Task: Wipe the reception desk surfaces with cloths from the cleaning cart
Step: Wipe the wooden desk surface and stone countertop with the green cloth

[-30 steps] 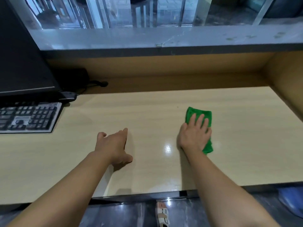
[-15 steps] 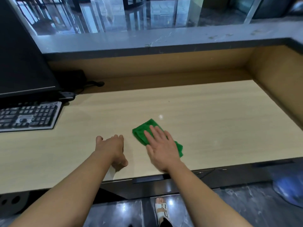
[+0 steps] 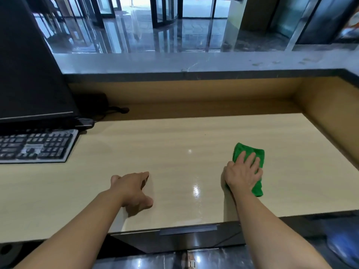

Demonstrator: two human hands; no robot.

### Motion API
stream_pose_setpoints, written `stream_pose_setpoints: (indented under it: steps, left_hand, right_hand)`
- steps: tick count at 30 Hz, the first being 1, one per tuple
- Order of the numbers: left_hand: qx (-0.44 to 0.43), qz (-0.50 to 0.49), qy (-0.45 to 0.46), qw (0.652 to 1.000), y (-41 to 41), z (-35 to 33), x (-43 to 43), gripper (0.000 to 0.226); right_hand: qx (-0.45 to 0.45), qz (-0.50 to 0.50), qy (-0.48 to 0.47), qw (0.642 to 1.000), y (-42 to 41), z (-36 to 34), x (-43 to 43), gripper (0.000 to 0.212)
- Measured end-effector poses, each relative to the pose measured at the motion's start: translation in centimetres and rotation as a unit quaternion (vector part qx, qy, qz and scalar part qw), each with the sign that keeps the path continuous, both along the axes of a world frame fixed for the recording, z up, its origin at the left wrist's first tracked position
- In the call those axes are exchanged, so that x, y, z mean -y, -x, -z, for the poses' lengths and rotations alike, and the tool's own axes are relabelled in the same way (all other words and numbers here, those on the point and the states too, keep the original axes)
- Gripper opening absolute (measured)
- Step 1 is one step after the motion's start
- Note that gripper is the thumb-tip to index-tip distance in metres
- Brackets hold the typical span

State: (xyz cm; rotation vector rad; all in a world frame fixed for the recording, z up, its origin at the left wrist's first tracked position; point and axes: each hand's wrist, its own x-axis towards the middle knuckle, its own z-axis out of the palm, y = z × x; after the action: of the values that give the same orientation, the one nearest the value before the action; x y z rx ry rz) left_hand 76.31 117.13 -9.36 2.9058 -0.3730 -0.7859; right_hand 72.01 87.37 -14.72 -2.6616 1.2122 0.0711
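Green cloth (image 3: 249, 151) swept rightward under right hand (image 3: 242, 176), left hand (image 3: 132, 189) unmoved

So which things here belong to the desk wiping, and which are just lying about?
Job: green cloth; right hand pressing flat on it; left hand resting on the desk top.
Lying about: keyboard; monitor; black box with cable.

Both arms reach forward, right hand (image 3: 242, 175) pressed flat with fingers spread, left hand (image 3: 132, 189) resting, fingers relaxed.
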Motion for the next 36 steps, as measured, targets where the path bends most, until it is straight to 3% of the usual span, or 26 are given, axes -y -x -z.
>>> stream_pose_setpoints:
  steps: [5,10,13,15,16,19,21,24,27,36]
  left_hand:
    - [0.009,-0.052,0.07,0.996,0.7,-0.1,-1.0,0.088]
    - [0.034,-0.065,0.085,0.994,0.7,-1.2,-2.0,0.09]
    - [0.043,-0.073,0.084,0.993,0.8,-3.0,-1.6,0.091]
    - [0.048,-0.079,0.093,0.991,0.8,-4.4,-1.3,0.093]
    - [0.053,-0.079,0.098,0.991,0.7,-5.1,-1.1,0.093]
    - [0.078,-0.071,0.11,0.988,0.6,-7.8,-0.3,0.093]
    - [0.099,-0.066,0.115,0.986,0.6,-9.7,0.4,0.092]
    - [0.124,-0.06,0.121,0.983,0.8,-12.3,1.4,0.091]
    - [0.144,-0.052,0.128,0.98,0.7,-14.6,2.2,0.09]
    - [0.163,-0.084,0.176,0.967,-2.1,-17.5,3.3,0.094]
  right_hand:
    - [0.021,-0.069,-0.034,0.997,-2.7,-0.6,-8.1,0.063]
    - [0.013,-0.194,-0.056,0.979,-2.7,-1.3,-14.3,0.074]
    - [0.006,-0.232,-0.095,0.968,-2.5,-3.3,-15.6,0.056]
    - [0.055,-0.179,-0.223,0.957,-3.0,-4.3,-15.5,0.037]
    - [0.083,-0.128,-0.326,0.933,-3.5,-4.9,-15.3,0.031]
    - [0.138,0.024,-0.574,0.807,-4.2,-7.6,-14.1,0.016]
    - [0.176,0.108,-0.652,0.73,-4.0,-9.1,-13.2,0.017]
    - [0.228,0.136,-0.674,0.69,-3.4,-11.6,-12.0,0.015]
    - [0.26,0.136,-0.681,0.671,-3.7,-14.0,-10.1,0.012]
    - [0.275,0.085,-0.654,0.7,-7.0,-21.1,-4.7,0.018]
